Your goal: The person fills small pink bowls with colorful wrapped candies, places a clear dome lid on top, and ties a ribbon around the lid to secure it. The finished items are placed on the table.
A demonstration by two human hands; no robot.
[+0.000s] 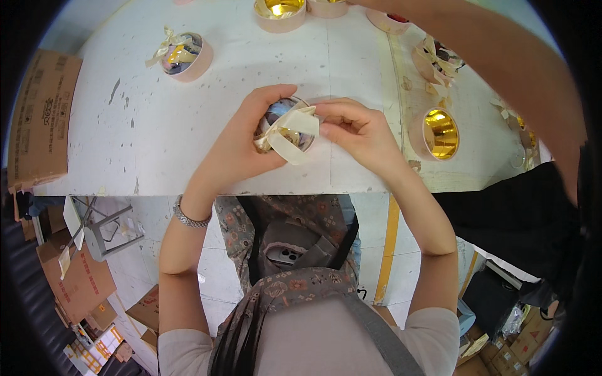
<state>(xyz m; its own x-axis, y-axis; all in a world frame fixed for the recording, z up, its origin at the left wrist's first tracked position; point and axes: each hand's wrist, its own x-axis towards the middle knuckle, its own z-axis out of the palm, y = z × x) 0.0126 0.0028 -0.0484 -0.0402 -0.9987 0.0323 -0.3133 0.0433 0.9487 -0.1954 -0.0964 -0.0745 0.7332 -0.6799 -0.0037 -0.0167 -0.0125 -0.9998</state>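
Observation:
My left hand (pixel 241 141) is wrapped round a small round cup (pixel 304 102) near the table's front edge, thumb and fingers on opposite sides of it. The cup has patterned contents and a cream ribbon bow (pixel 293 128) tied across its top. At the cup's right side, my right hand (pixel 360 130) has its thumb and fingertips closed in a pinch on the ribbon's loop. The exact spot of that pinch is partly hidden by the fingers.
On the white table (pixel 138 125) stand a bow-topped pink cup (pixel 199 62) at the far left and a gold-lined cup (pixel 433 135) to the right. More cups line the far side. Another person's arm (pixel 495 56) reaches across from the right. A cardboard box (pixel 44 119) borders the left.

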